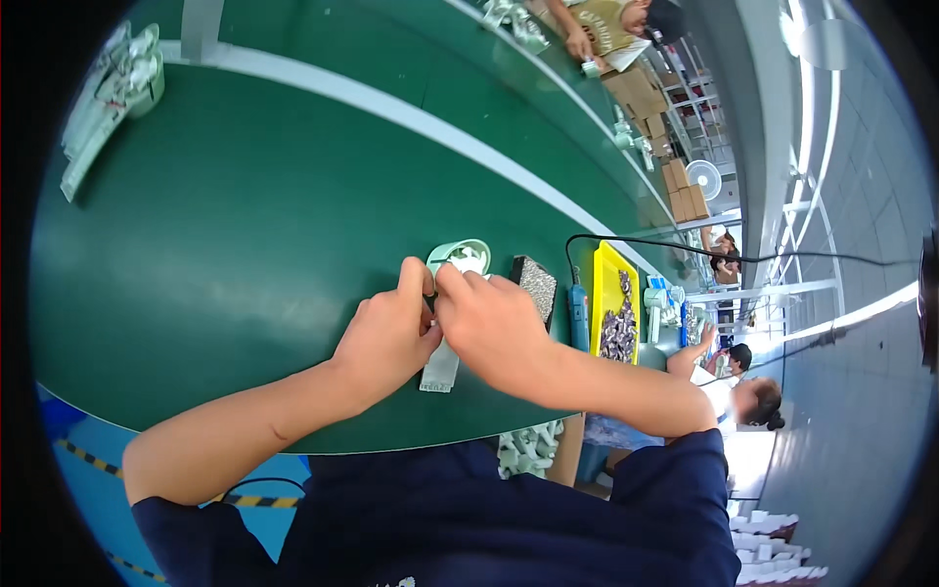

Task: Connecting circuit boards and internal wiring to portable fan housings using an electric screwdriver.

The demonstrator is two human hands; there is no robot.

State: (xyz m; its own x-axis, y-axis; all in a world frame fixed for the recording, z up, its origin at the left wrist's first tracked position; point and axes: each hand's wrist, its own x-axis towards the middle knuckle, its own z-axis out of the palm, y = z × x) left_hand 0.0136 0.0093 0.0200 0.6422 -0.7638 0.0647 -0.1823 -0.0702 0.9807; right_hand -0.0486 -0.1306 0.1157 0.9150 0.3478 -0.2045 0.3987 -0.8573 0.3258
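On green bench [245, 245], both hands [440, 328] pinching pale green handheld fan [452, 293], handle toward person, head away.

On the green workbench [245, 245]: one pale-green fan housing [460, 257], one yellow parts tray [608, 284], one blue electric screwdriver [579, 313], one dark speckled block [534, 282], two hands at the housing.

Brown cardboard boxes [683, 191] are seen stacked beyond the far end of the green conveyor belt [245, 215], with another flat brown carton [636, 93] lying past the belt's far edge beside a co-worker; labels, signs and screens cannot be made out.
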